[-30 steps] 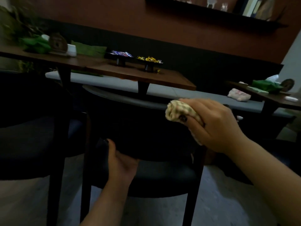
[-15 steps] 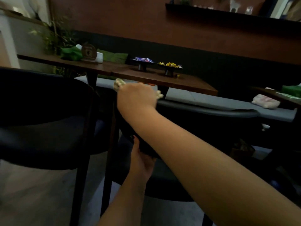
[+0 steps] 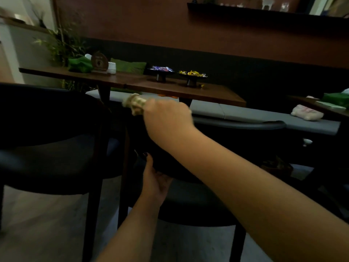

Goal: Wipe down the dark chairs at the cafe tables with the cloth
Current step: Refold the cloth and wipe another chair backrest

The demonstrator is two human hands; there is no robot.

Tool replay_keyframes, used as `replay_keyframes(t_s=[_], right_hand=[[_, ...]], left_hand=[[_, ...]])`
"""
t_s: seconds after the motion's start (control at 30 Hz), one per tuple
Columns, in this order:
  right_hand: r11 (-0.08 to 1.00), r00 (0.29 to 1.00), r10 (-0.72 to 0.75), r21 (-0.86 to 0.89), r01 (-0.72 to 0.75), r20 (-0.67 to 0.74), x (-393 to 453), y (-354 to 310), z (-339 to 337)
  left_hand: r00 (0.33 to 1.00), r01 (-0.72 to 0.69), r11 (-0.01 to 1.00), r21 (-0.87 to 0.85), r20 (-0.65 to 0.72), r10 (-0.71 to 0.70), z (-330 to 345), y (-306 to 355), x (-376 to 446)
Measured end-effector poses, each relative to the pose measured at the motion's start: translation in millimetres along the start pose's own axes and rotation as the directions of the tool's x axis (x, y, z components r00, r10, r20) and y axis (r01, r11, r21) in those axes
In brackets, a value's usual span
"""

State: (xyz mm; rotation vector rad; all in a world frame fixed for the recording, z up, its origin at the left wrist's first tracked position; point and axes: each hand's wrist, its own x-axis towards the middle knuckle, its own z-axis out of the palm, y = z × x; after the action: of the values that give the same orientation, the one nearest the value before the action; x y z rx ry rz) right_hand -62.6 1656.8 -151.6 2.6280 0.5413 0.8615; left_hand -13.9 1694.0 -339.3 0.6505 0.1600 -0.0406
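Right hand [image 3: 166,114]: closed around the cloth [image 3: 135,104], at the dark chair [image 3: 236,133]'s back top.
Left hand [image 3: 157,178]: grips that backrest's lower edge.
Stand bowls [image 3: 160,72]: wrapped sweets.

Two chairs [image 3: 236,140] before the table [image 3: 170,87]; bench [image 3: 245,114] behind.

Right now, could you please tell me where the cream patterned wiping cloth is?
In the head view, the cream patterned wiping cloth is bunched in the right hand at the left end of the dark chair's backrest, below the wooden table.
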Motion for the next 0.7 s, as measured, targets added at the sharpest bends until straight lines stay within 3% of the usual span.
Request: replay_keyframes(t_s=[0.07, 0.13, 0.2, 0.23, 0.33, 0.4, 0.47, 0.5, 0.57, 0.6, 0.63, 0.67, 0.7], right_hand=[[0.996, 1.000, 0.001, 0.094, 0.001, -0.024, -25.9, 26.5, -6.8], [0.980, 0.997, 0.014, 0.199, 0.001, -0.074, -41.3, 52.4, -6.8], [0.961, 1.000, 0.010, 0.277, -0.012, 0.008, -43.0, 57.0, -9.1], [0.949, 1.000, 0.018, 0.313, -0.019, 0.006, -40.6, 56.2, -9.6], [0.869, 0.983, 0.141, 0.491, -0.067, -0.117, -38.5, 62.8, -13.0], [0.715, 0.940, 0.310, 0.687, -0.130, -0.144, -41.4, 80.7, -17.7], [0.554, 0.852, 0.495, 0.817, -0.160, -0.169, -48.1, 103.6, -26.5], [0.581, 0.788, 0.555, 0.802, -0.139, -0.266, -52.7, 115.5, -30.6], [0.754, 0.616, 0.568, 0.645, -0.124, -0.546, -62.6, 132.2, -37.8], [0.820, 0.554, 0.530, 0.555, -0.141, -0.642, -67.5, 136.0, -38.9], [0.858, 0.564, 0.484, 0.491, -0.153, -0.669, -70.3, 134.7, -35.6], [0.870, 0.648, 0.444, 0.470, -0.147, -0.619, -71.2, 127.9, -31.2], [0.868, 0.770, 0.395, 0.479, -0.134, -0.501, -70.6, 117.1, -23.7]], left_hand=[[0.999, -0.036, 0.993, 0.111, -0.017, 0.039, 0.1, 3.6, -3.5], [0.978, -0.158, 0.935, 0.316, -0.080, 0.192, 5.3, 19.8, -5.0], [0.859, -0.321, 0.703, 0.634, -0.117, 0.498, 19.4, 43.7, -8.8], [0.776, -0.397, 0.564, 0.724, -0.064, 0.628, 31.1, 56.5, -15.6], [0.498, -0.653, 0.154, 0.741, 0.268, 0.825, 71.3, 90.5, -36.4], [0.359, -0.732, -0.077, 0.677, 0.479, 0.801, 94.4, 111.8, -40.8], [0.358, -0.752, -0.176, 0.636, 0.617, 0.701, 110.5, 125.7, -40.5], [0.396, -0.758, -0.183, 0.626, 0.665, 0.633, 116.5, 128.2, -39.0], [0.463, -0.766, -0.183, 0.617, 0.726, 0.509, 125.0, 119.5, -39.8], [0.458, -0.738, -0.270, 0.618, 0.754, 0.471, 125.9, 111.7, -39.4], [0.427, -0.674, -0.412, 0.613, 0.779, 0.459, 125.1, 104.8, -37.8], [0.374, -0.601, -0.536, 0.593, 0.801, 0.467, 122.7, 100.7, -35.3], [0.334, -0.556, -0.593, 0.583, 0.810, 0.482, 121.3, 100.3, -35.5]])
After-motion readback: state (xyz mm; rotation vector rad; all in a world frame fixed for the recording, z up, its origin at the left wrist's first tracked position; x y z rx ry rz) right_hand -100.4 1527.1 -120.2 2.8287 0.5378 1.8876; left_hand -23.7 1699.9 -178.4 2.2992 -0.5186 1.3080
